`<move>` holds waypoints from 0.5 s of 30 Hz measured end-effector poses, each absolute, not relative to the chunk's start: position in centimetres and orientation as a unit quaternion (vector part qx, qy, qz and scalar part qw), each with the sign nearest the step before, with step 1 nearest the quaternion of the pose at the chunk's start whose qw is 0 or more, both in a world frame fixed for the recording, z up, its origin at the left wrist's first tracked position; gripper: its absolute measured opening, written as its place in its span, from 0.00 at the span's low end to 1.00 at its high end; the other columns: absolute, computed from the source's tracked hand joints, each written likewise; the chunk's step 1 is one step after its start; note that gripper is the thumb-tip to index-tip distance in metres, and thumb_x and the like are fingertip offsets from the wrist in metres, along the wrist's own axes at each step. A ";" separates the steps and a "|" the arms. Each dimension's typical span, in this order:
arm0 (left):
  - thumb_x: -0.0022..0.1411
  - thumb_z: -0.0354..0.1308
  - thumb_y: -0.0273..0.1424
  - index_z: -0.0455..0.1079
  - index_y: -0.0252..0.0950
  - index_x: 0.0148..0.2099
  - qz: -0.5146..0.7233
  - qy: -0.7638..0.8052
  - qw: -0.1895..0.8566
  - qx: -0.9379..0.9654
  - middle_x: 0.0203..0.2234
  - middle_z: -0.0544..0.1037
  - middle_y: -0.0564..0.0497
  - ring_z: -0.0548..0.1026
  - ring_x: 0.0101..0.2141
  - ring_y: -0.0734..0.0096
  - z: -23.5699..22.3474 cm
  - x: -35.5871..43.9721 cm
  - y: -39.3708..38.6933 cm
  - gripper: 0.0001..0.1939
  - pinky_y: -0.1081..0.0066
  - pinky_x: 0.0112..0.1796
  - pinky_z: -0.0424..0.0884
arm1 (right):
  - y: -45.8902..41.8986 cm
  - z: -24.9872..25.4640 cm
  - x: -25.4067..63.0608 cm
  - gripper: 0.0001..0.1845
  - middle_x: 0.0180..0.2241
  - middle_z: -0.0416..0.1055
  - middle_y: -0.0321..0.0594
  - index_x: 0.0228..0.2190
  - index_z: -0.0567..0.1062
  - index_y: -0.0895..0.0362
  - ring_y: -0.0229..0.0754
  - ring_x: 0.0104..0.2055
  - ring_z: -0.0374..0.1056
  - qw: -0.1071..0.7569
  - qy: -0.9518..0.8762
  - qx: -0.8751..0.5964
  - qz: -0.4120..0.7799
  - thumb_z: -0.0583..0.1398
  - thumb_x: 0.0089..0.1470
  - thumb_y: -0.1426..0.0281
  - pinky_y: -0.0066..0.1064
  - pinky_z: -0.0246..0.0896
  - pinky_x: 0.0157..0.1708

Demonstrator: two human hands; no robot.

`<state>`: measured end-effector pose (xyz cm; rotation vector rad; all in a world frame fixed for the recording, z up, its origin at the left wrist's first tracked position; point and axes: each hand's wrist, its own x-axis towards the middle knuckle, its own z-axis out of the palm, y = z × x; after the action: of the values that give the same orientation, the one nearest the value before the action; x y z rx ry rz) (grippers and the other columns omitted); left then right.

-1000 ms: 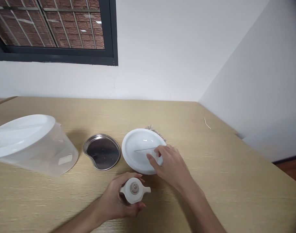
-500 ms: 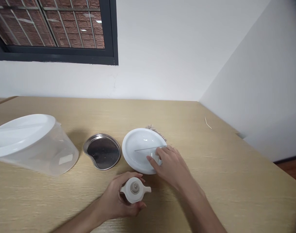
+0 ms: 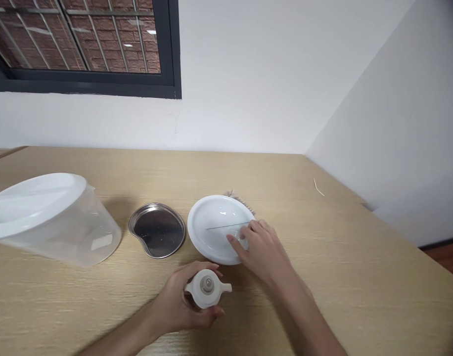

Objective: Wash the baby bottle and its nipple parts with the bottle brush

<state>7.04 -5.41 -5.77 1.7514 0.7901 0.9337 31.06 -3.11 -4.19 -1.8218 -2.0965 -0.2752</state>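
So the hands are apart, each on its own thing. The left hand [image 3: 182,299] is wrapped around a white bottle [image 3: 201,295], seen pretty much from straight above, so you get the clear nipple [image 3: 207,283] in the middle and a little handle [image 3: 226,288] poking out to the right. It's at the near side of the table, just in front of the white bowl [image 3: 200,210].

The right hand [image 3: 263,249] is over the right side of that bowl, thumb and fingers slightly spread around something clear [image 3: 239,234]. Can't tell if it's actually gripping it, tbh. A thin dark wire [image 3: 226,226] crosses the bowl and ends up by the fingers.

Behind the bowl there's a grey bristly thing [image 3: 245,203], mostly hidden. Just left of the bowl is a kidney-shaped steel dish [image 3: 159,235], then a see-through bin [image 3: 78,240] with a white lid [image 3: 37,202]. Way over right, a thin pale strip [image 3: 317,188] lies on the wooden table [image 3: 360,277]. Behind it all: white wall [image 3: 241,74] and a dark-framed window [image 3: 170,54].
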 end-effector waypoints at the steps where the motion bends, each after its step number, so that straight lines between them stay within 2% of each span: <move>1: 0.43 0.74 0.32 0.76 0.38 0.51 0.383 0.325 0.481 0.719 0.40 0.86 0.46 0.85 0.39 0.62 -5.8 7.0 -5.4 0.29 0.72 0.41 0.80 | -3.1 -4.2 31.1 0.24 0.32 0.72 0.44 0.26 0.74 0.56 0.51 0.41 0.67 0.174 -0.738 -0.645 -0.097 0.56 0.67 0.55 0.43 0.58 0.45; 9: 0.43 0.75 0.31 0.76 0.37 0.51 0.375 0.322 0.485 0.721 0.41 0.86 0.45 0.85 0.39 0.62 -5.8 6.9 -5.3 0.30 0.71 0.43 0.80 | -3.1 -4.5 30.9 0.25 0.32 0.73 0.45 0.24 0.75 0.56 0.52 0.42 0.67 0.181 -0.730 -0.652 -0.101 0.54 0.68 0.57 0.43 0.54 0.43; 15: 0.43 0.75 0.33 0.76 0.37 0.51 0.369 0.324 0.491 0.720 0.41 0.86 0.45 0.85 0.40 0.60 -5.7 7.0 -5.3 0.30 0.69 0.43 0.80 | -3.0 -4.5 31.0 0.24 0.31 0.73 0.44 0.26 0.75 0.57 0.50 0.40 0.67 0.228 -0.725 -0.642 -0.099 0.54 0.69 0.59 0.43 0.54 0.43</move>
<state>6.95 -5.27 -5.74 1.7480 0.7858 0.8948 30.99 -2.98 -4.55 -1.7671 -1.9976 -0.2723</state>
